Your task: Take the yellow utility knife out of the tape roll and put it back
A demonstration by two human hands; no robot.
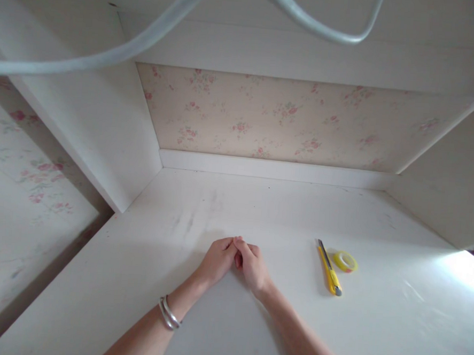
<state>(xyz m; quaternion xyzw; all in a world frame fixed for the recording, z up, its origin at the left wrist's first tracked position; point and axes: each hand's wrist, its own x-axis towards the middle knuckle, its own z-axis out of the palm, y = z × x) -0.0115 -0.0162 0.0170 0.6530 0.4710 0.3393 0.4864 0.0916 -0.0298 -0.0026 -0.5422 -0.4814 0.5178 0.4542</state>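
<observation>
My left hand (217, 259) and my right hand (252, 264) rest together on the white desk top (144, 257), fingers curled and fingertips touching at the middle. Whether anything small sits between the fingers is hidden. Silver bangles (168, 312) circle my left wrist. To the right of my right hand lies a yellow utility knife (329, 269), blade end pointing away from me. A small roll of yellow tape (345, 261) lies flat just right of the knife. Both are apart from my hands.
The desk sits in a white alcove with side panels left (103, 132) and right (444, 195) and floral wallpaper (281, 118) at the back. A grey cable (120, 52) hangs blurred across the top. The desk's left edge drops off beside a floral wall.
</observation>
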